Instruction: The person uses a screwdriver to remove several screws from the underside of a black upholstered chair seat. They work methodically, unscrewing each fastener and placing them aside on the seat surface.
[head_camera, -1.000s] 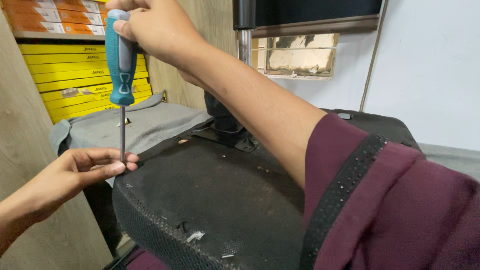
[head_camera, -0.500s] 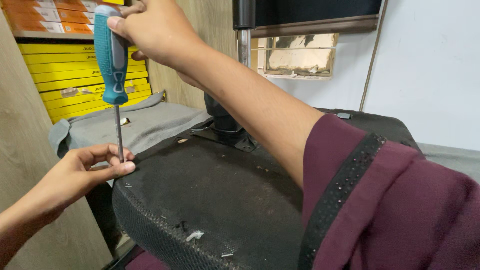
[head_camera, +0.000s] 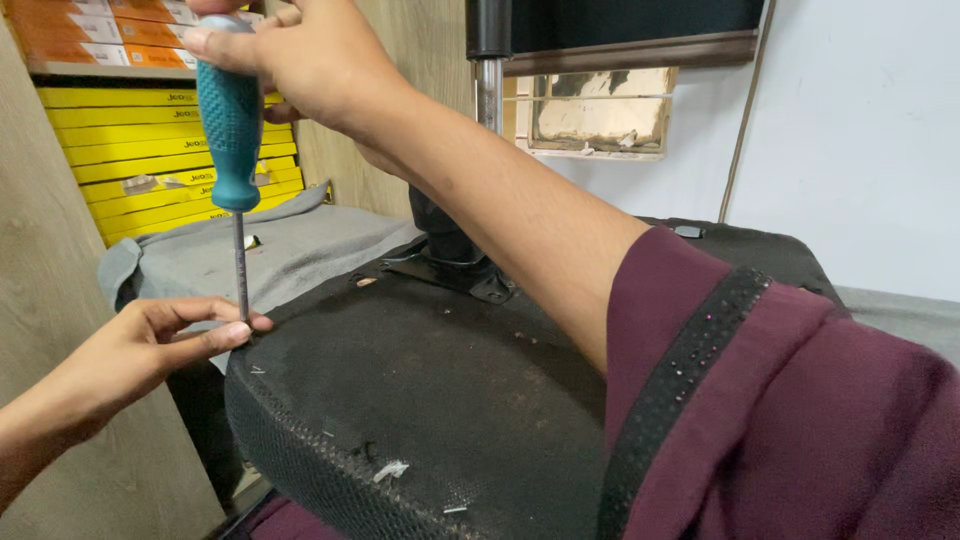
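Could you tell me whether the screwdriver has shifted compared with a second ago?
Barely: the screwdriver handle leaned slightly left against the yellow boxes; its tip stays by the left hand.

Upturned chair seat (head_camera: 450, 400) serves as the work surface: black, rounded at the near edge, underside facing up, covered in dark mesh fabric that wraps over the rim. Surface dusty, scuffed. A black metal mounting plate (head_camera: 450, 270) sits bolted at its far middle, with a chrome column (head_camera: 489, 95) rising upright from it. Small white scraps (head_camera: 392, 470) lie near the front rim; a few pale specks toward the left edge. Screwdriver tip (head_camera: 243, 315) meets the seat at its left rim. Behind and left, a grey cloth (head_camera: 290, 250) is spread over a lower surface, a small object on it, too small to identify.
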